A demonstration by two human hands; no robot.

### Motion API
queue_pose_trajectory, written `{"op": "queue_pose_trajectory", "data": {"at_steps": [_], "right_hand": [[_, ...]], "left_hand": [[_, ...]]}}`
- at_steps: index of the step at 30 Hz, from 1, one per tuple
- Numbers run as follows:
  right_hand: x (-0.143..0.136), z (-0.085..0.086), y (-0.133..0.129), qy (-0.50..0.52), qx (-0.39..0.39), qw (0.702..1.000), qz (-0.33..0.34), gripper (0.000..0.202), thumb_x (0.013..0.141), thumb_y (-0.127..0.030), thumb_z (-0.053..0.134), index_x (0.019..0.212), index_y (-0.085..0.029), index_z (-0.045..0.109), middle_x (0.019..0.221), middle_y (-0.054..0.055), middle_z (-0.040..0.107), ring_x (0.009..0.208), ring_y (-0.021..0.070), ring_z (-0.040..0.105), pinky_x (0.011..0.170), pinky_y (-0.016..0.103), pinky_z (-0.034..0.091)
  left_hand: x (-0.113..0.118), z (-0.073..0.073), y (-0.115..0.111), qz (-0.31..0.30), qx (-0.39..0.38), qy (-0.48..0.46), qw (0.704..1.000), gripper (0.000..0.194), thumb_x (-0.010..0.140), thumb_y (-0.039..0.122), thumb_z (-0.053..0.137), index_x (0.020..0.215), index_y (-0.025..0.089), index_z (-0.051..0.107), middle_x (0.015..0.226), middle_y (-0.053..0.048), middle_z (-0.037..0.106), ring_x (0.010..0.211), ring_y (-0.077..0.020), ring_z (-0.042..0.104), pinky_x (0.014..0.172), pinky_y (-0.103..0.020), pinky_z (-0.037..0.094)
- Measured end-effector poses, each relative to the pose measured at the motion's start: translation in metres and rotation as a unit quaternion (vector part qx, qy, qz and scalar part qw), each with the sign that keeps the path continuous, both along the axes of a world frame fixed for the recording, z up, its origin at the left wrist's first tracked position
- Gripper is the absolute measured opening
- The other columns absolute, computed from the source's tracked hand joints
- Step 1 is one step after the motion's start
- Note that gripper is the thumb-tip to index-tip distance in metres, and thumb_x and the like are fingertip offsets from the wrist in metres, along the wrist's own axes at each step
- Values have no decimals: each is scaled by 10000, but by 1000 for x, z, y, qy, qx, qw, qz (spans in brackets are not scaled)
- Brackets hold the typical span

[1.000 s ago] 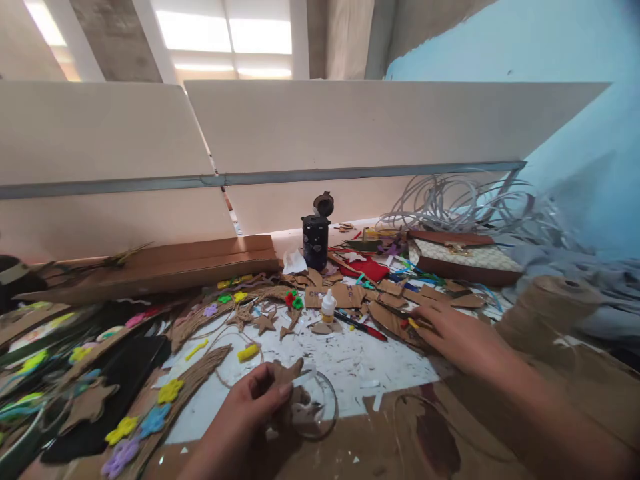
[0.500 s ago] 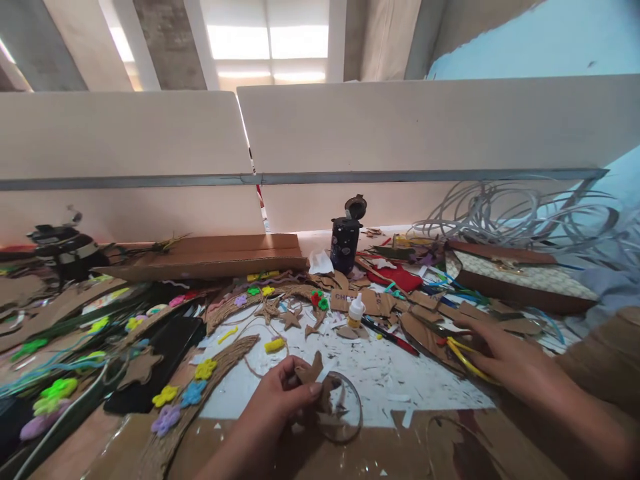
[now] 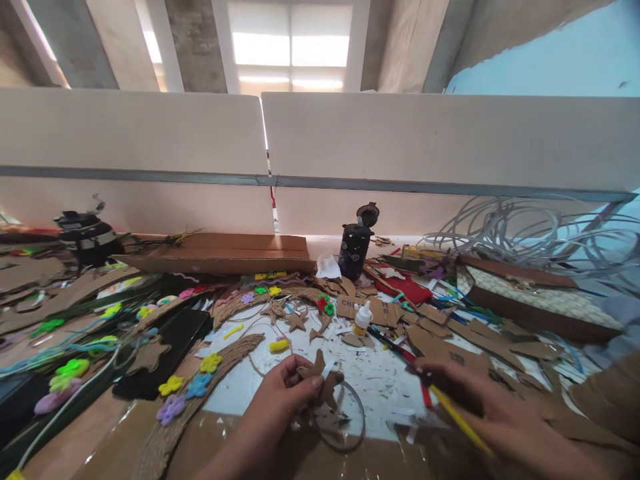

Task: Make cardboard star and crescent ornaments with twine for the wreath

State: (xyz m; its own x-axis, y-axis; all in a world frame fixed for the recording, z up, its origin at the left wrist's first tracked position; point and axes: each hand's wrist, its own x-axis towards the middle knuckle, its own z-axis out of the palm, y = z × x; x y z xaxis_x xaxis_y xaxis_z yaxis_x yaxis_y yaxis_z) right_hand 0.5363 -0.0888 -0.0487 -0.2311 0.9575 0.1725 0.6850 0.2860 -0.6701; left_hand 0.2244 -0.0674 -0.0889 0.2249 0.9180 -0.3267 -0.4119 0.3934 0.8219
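Between the fingers of my left hand (image 3: 287,400) is a small brown cardboard star (image 3: 316,368), pinched near the bottom centre. A clear roll of tape (image 3: 361,417) hangs in a ring just below and right of it, beside more brown cardboard. My right hand (image 3: 465,400) is closed around yellow-handled scissors (image 3: 457,417), somewhat blurred, over the right side of the white work surface. A red and black cutter (image 3: 400,350) lies just beyond it, partly hidden. The small white glue bottle (image 3: 363,319) stands upright between the hands, farther back.
A dark open-lidded bottle (image 3: 354,250) stands at the back. Twine-wrapped arcs (image 3: 227,363) with crocheted flowers lie left. Cardboard scraps (image 3: 445,343) and a patterned bag (image 3: 540,297) are right, near coiled tubing (image 3: 510,227). A long cardboard tray (image 3: 225,253) sits back left.
My right hand has moved left and nearer with the scissors, away from the cardboard scraps. My left hand keeps its hold on the star. The view has shifted slightly left.
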Motion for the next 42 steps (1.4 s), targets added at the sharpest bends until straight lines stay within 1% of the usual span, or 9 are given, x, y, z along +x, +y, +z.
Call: {"op": "queue_pose_trajectory", "data": {"at_steps": [3, 7, 10, 15, 20, 24, 31, 39, 42], "right_hand": [[-40, 14, -7, 14, -101, 992, 71, 435, 813, -495, 676, 1160, -237, 724, 1106, 90, 754, 908, 276, 724, 737, 316, 615], [-61, 17, -10, -8, -101, 991, 90, 334, 852, -435, 643, 1112, -237, 713, 1012, 55, 737, 870, 228, 695, 741, 276, 579], [-61, 11, -11, -43, -59, 993, 91, 286, 862, -346, 632, 1120, -254, 713, 1023, 48, 728, 889, 212, 696, 767, 266, 569], [-56, 6, -14, -86, 40, 993, 75, 323, 833, -235, 630, 1136, -276, 732, 1034, 51, 746, 889, 206, 729, 724, 239, 582], [-53, 1, -16, -141, 125, 980, 71, 383, 817, -201, 642, 1184, -278, 722, 1066, 54, 754, 915, 205, 747, 734, 232, 602], [-50, -7, -15, -159, 178, 969, 71, 410, 815, -198, 648, 1215, -269, 703, 1084, 66, 744, 924, 211, 745, 745, 242, 610], [-48, -18, -12, -132, 194, 966, 106, 440, 850, -178, 620, 1281, -263, 641, 985, 56, 713, 803, 187, 725, 667, 255, 603], [-48, -23, -13, -158, 183, 964, 114, 477, 883, -155, 581, 1345, -273, 570, 1042, 68, 690, 898, 203, 716, 748, 284, 608], [-50, -26, -12, -155, 216, 957, 117, 486, 878, -140, 553, 1348, -264, 559, 992, 65, 686, 830, 207, 715, 685, 291, 603]], "left_hand": [[0, 0, -1, 0, 28, 38, 999, 283, 708, 263, 868, 846, 175, 638, 757, -41, 682, 663, -148, 617, 584, -228, 405], [2, 2, -5, 2, 45, 52, 998, 271, 718, 270, 863, 824, 176, 632, 736, -31, 670, 671, -147, 604, 628, -241, 429], [4, 1, -7, -1, 47, 55, 997, 276, 726, 288, 865, 835, 185, 633, 774, -44, 688, 719, -169, 629, 665, -256, 450], [3, -4, -5, 13, 60, 93, 994, 291, 715, 317, 876, 831, 190, 641, 780, -47, 682, 731, -176, 621, 658, -260, 442], [5, 1, -5, 17, 80, 145, 986, 271, 726, 318, 845, 825, 189, 628, 746, -39, 661, 709, -165, 594, 654, -266, 424], [7, 5, -8, 10, 78, 118, 990, 286, 712, 305, 852, 797, 184, 608, 726, -32, 647, 700, -161, 595, 666, -272, 431], [7, -5, -6, -14, 31, 55, 998, 348, 694, 340, 894, 819, 187, 607, 742, -52, 671, 682, -170, 616, 636, -266, 441], [9, -6, -8, -29, 28, 31, 999, 347, 686, 328, 897, 806, 183, 605, 724, -31, 660, 624, -129, 577, 613, -244, 431], [11, -5, -9, -34, 31, 30, 998, 375, 675, 353, 901, 801, 181, 593, 719, -35, 664, 620, -128, 577, 609, -242, 422]]}}
